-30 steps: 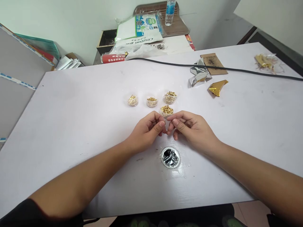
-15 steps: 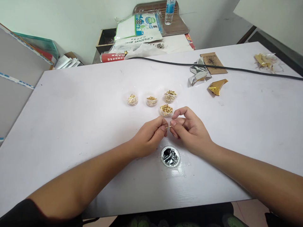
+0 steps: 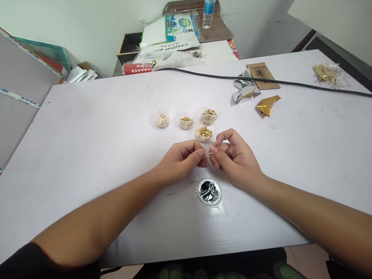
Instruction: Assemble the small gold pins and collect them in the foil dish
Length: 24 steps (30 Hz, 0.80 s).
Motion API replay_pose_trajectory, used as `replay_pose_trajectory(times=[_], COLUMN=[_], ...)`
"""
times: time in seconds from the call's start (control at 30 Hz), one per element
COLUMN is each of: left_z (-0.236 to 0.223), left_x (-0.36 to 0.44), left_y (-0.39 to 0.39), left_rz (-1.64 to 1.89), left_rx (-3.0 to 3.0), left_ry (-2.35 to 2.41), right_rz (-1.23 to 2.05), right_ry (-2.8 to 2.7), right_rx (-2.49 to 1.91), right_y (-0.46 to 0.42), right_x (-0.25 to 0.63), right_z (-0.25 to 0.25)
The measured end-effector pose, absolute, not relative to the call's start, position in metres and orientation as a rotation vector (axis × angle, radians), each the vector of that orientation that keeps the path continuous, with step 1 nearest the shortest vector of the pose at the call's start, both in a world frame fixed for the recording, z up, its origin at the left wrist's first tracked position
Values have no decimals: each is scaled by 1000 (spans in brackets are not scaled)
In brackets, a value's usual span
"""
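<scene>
My left hand (image 3: pixel 186 158) pinches a small gold-coloured pin (image 3: pixel 206 152), whose tip pokes out past the thumb. Facing it, my right hand (image 3: pixel 232 158) holds another gold-coloured pin (image 3: pixel 210 153) between thumb and fingers, its index finger bent up. A narrow gap separates the two tips; the rest of each piece is hidden by fingers. Just beyond my hands stands a clear cup (image 3: pixel 204 135) heaped with gold-coloured pins. Behind it are three more such cups: a right one (image 3: pixel 209 117), a middle one (image 3: pixel 186 123) and a left one (image 3: pixel 162 121).
A round metal-rimmed hole (image 3: pixel 209 192), covered by clear film, lies in the white tabletop (image 3: pixel 101 128) near me. A black cable (image 3: pixel 203 76) crosses the back. Silver foil pouches (image 3: pixel 246 95), a gold foil piece (image 3: pixel 267 105), a brown packet (image 3: pixel 263 76) and a plastic bag (image 3: pixel 328 75) lie right.
My hands have come together in front of the cups, and gold-coloured tips now show between them. The right index finger has lifted and curled. The cups have stayed in place.
</scene>
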<state>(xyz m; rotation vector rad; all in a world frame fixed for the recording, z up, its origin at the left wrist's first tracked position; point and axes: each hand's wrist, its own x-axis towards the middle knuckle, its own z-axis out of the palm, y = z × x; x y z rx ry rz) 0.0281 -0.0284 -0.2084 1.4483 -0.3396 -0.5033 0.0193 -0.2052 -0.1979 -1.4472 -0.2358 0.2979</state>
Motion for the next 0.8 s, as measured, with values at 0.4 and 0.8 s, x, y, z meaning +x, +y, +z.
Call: replay_pose_trajectory(times=[0.4, 0.8], left_z=[-208, -211], left_x=[26, 29], left_y=[-33, -31], left_rz=[-472, -437], left_rx=[1475, 1462], left_ry=[-434, -451], right_rz=[333, 278], right_ry=[-198, -229], right_rx=[-1392, -1400], right_y=[-205, -205], right_x=[18, 20], right_z=[-201, -200])
